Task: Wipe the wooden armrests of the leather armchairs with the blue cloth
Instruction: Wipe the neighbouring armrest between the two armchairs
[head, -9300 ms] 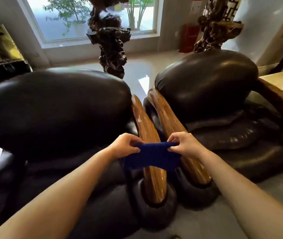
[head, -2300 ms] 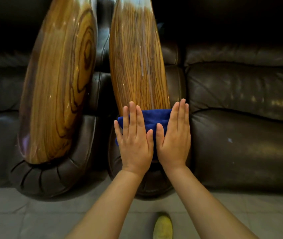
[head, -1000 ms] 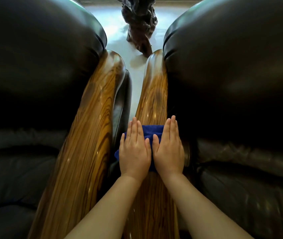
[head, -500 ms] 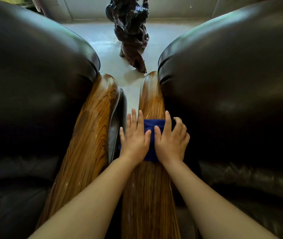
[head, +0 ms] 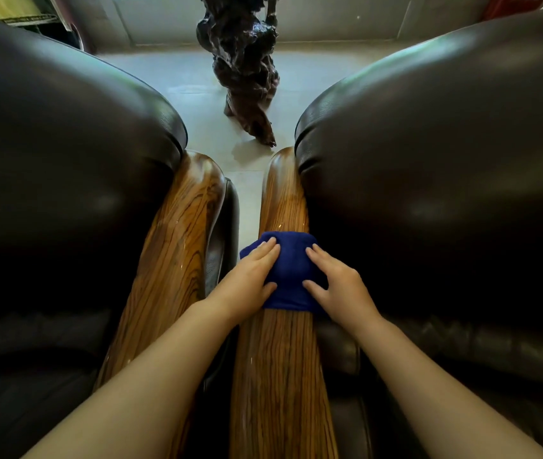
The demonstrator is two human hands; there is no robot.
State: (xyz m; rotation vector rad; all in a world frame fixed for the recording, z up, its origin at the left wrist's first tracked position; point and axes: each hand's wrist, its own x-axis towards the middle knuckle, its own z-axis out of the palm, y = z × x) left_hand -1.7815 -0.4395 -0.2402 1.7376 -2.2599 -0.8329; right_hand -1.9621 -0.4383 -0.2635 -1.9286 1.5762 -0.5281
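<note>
Mid-wipe: the left hand (head: 250, 276) and right hand (head: 339, 283), fingers flat, press the blue cloth (head: 291, 270) onto the centre armrest (head: 280, 376); next, I'd judge, a push toward its far end.

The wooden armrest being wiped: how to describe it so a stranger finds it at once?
Find the right dark leather armchair. Its striped wooden armrest faces the left chair's armrest. Only it carries the folded blue cloth, under the left hand and right hand.

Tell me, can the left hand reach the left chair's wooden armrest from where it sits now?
Probably yes. The left hand presses the blue cloth on the right chair's armrest; the left chair's armrest runs alongside across a narrow gap, its top bare.
</note>
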